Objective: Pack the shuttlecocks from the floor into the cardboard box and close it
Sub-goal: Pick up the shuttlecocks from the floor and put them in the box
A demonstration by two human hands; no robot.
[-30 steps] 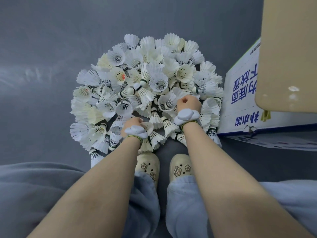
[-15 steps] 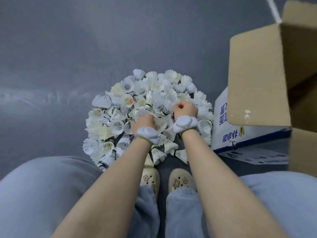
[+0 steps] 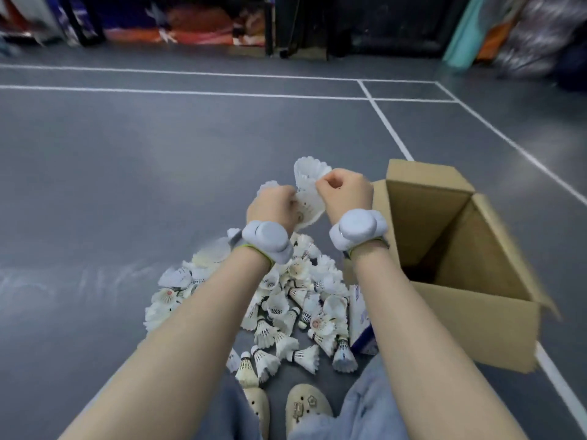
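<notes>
A pile of white feather shuttlecocks point(image 3: 286, 300) lies on the grey floor in front of my feet. My left hand point(image 3: 273, 208) and my right hand point(image 3: 346, 190) are both raised above the pile, side by side, each closed on white shuttlecocks point(image 3: 306, 188) that stick out between and above them. The open cardboard box point(image 3: 470, 281) stands on the floor just to the right of my right hand, its flaps up and its dark inside showing. How many shuttlecocks each hand holds is hidden by the fingers.
A white and blue printed carton point(image 3: 362, 325) sits between the pile and the box. My two beige clogs point(image 3: 305, 408) stand below the pile. White court lines point(image 3: 390, 131) cross the floor, and dark clutter point(image 3: 190, 23) lines the far wall.
Both hands have lifted out of the pile with shuttlecocks in them and drifted toward the box. The camera has tilted up, bringing the whole box and the far floor into view.
</notes>
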